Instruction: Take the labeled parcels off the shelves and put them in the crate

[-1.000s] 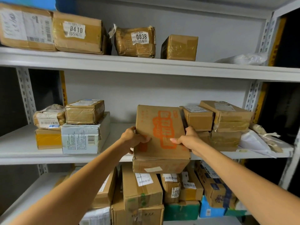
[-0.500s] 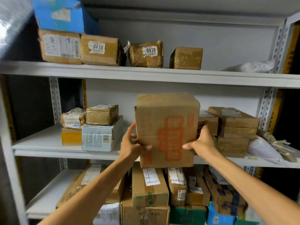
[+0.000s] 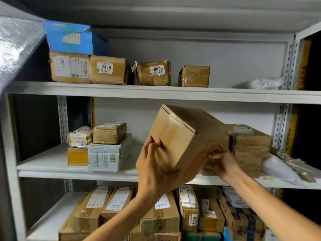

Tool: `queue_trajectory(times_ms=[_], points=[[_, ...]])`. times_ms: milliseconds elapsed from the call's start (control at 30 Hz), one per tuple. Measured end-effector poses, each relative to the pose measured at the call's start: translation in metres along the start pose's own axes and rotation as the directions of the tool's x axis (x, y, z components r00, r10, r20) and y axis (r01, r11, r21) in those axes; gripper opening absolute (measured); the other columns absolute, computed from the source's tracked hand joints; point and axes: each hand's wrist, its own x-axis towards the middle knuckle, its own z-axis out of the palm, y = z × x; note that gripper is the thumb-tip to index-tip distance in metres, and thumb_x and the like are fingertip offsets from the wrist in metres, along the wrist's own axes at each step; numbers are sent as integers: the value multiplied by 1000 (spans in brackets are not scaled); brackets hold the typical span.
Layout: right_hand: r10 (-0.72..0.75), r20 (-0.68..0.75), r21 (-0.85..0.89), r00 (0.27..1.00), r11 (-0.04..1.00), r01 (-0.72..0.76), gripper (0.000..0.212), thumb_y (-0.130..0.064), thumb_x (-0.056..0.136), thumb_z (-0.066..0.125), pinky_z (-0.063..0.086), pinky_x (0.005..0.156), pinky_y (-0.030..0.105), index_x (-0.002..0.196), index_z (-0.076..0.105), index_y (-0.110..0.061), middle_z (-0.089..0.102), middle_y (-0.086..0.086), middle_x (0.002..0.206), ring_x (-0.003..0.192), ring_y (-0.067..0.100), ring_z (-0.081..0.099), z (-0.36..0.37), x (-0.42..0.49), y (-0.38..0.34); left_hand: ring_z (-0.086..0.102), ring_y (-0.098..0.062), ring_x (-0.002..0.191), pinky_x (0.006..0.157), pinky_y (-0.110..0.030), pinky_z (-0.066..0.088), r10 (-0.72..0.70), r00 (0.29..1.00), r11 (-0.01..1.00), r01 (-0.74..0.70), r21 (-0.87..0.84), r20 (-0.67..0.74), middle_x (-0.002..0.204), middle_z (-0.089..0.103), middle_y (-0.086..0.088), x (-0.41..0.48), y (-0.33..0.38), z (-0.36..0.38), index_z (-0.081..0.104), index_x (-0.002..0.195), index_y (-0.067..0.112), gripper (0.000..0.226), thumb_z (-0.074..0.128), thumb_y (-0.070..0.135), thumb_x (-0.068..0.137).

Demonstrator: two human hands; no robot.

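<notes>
I hold a brown cardboard box (image 3: 184, 136) tilted in the air in front of the middle shelf (image 3: 78, 173). My left hand (image 3: 154, 171) grips its near lower end, thumb and fingers on the taped face. My right hand (image 3: 224, 164) holds its lower right side from below, fingers curled under the edge. Its taped end faces me; the orange print is turned away. Labeled parcels marked 0410 (image 3: 108, 69) and 0038 (image 3: 153, 72) sit on the upper shelf (image 3: 156, 92). No crate is in view.
A stack of brown parcels (image 3: 250, 148) sits right behind the held box, with white bags (image 3: 279, 168) beside it. A left stack (image 3: 102, 146) stands on the middle shelf. Several labeled parcels (image 3: 189, 207) crowd the lower shelf. A blue box (image 3: 73, 39) tops the upper left parcel.
The box has come off the shelf and been rotated from upright with the orange print facing me to tilted, taped end toward me. My view has risen.
</notes>
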Motion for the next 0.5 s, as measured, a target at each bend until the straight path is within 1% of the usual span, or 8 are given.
queue_trajectory(times_ms=[100,133,200,233,300,367,433,500], points=[[-35,23,-2,999,999,35,55,16,82,49,51,87,47,125,57,-17,66,13,116,105,31,62,4,-1,-4,42,9,122,93,-15,41,-78,996,977,83,-197,34,137,43,21,5,-9,-9,45,125,27,82,80,42,53],[-63,36,2,997,998,63,57,16,81,51,51,83,43,126,56,-19,65,14,120,105,29,62,6,-2,-9,49,5,119,88,-15,47,-135,988,939,152,-308,74,133,50,18,10,-13,-13,47,125,22,77,80,29,55],[-123,71,12,990,992,123,71,17,76,58,51,86,43,135,50,-22,63,14,125,111,29,61,8,-5,-18,64,-14,108,76,-25,55,-260,946,813,322,-484,192,123,62,1,22,-23,-22,48,120,12,70,77,15,56],[-156,119,-17,981,987,159,74,15,71,63,53,86,40,133,53,-25,65,11,124,111,25,62,7,-6,-23,65,-24,105,77,-35,56,-319,910,738,415,-532,265,123,63,-9,27,-29,-26,46,121,7,71,76,13,56],[-196,274,-180,942,951,250,62,-2,60,76,55,72,22,109,66,-39,68,-6,115,97,0,65,6,-13,-31,62,-36,110,87,-50,51,-385,833,597,553,-581,397,127,60,-19,30,-42,-35,42,129,4,78,73,15,58],[-177,397,-328,900,889,319,59,-22,57,85,50,65,10,108,63,-44,59,-21,115,89,-17,58,4,-18,-38,62,-37,108,83,-50,55,-385,788,508,616,-602,481,128,60,-20,29,-51,-41,45,132,9,74,68,18,63],[-169,437,-389,883,850,355,70,-41,58,83,52,71,14,122,58,-42,58,-17,121,99,-11,59,4,-18,-42,64,-32,101,74,-42,58,-396,772,471,636,-611,497,126,61,-19,32,-55,-41,53,126,7,65,70,24,65],[-209,429,-392,879,833,390,63,-48,68,77,53,78,21,126,57,-37,67,-12,116,103,3,64,7,-18,-47,64,-31,103,84,-41,57,-445,764,458,643,-614,468,125,62,-17,40,-54,-42,62,118,8,71,85,37,57]])
